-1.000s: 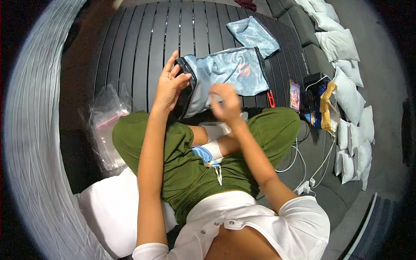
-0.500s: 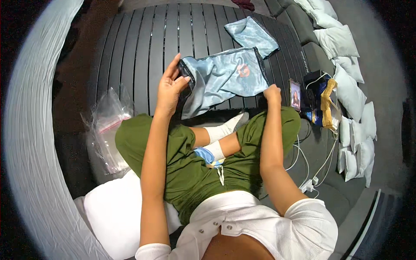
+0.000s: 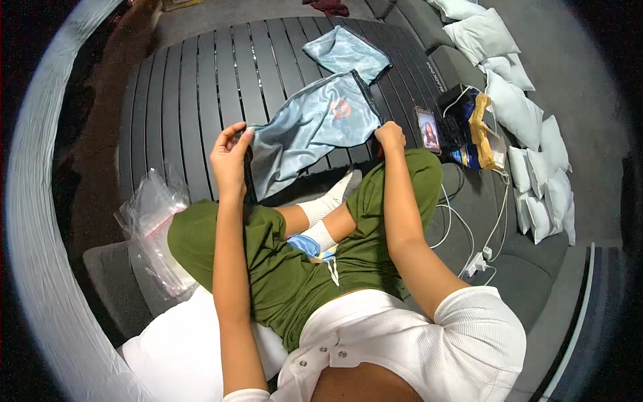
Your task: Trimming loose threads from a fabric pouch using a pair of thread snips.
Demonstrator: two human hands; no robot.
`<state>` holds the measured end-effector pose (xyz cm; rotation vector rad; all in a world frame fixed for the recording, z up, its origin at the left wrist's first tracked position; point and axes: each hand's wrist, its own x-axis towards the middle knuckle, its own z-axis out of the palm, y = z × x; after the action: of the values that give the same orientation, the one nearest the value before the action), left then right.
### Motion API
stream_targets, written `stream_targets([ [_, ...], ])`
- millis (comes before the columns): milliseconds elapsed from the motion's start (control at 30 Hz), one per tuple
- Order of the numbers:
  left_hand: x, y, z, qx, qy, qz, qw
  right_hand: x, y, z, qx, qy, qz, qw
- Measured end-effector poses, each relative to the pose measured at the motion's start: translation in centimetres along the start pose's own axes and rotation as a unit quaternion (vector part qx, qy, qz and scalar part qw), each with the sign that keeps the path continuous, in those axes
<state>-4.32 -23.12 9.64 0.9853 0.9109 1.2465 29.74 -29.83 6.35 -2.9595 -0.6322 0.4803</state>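
Note:
A shiny light-blue cloth (image 3: 315,124) with dark edging and a pinkish round mark is stretched between my hands, over the near edge of the slatted table. My left hand (image 3: 230,157) pinches its left top corner between thumb and fingers, and that dark-edged side hangs down toward my knee. My right hand (image 3: 391,137) is closed on the cloth's near right corner, fingers curled under. Just beyond lies a second light-blue cloth (image 3: 345,52), folded flat with a dark border. The middle of the held cloth sags in soft creases.
The dark slatted table (image 3: 177,100) fills the far side. Clear plastic bags (image 3: 157,221) lie by my left knee. On the right are a phone (image 3: 427,129), a blue-and-yellow package (image 3: 479,134), white cables (image 3: 472,234) and several pale pillows (image 3: 512,110). A white cushion (image 3: 177,348) sits at lower left.
My left hand has closed from a looser hold into a pinch, and the cloth's left side has swung down. The whole view has shifted a little. My right hand keeps its corner.

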Motion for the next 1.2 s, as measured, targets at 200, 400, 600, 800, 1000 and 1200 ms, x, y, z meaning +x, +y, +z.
stream_targets([
  [200,-0.7,0.6,-0.3,-0.008,0.004,-0.03,1.0,-1.4,-0.1,-1.0,0.012,-0.001,-0.015,1.0],
  [400,-0.5,0.3,-0.2,-0.028,-0.009,-0.069,0.997,-1.7,0.8,-1.1,0.099,0.117,-0.05,0.987],
  [600,-0.8,0.6,0.1,0.013,-0.002,-0.046,0.999,-2.7,0.2,-1.5,0.3,0.053,-0.201,0.931],
  [800,-0.7,0.2,-0.2,-0.018,-0.012,-0.066,0.998,-5.1,0.1,0.7,0.479,-0.108,-0.195,0.849],
  [1000,-0.8,0.9,0.3,0.013,0.003,-0.081,0.997,-6.4,-0.1,1.3,0.387,-0.154,-0.25,0.874],
  [1200,-1.4,1.8,1.2,-0.057,-0.091,-0.058,0.993,-7.3,-0.1,2.5,0.318,-0.095,-0.298,0.895],
])
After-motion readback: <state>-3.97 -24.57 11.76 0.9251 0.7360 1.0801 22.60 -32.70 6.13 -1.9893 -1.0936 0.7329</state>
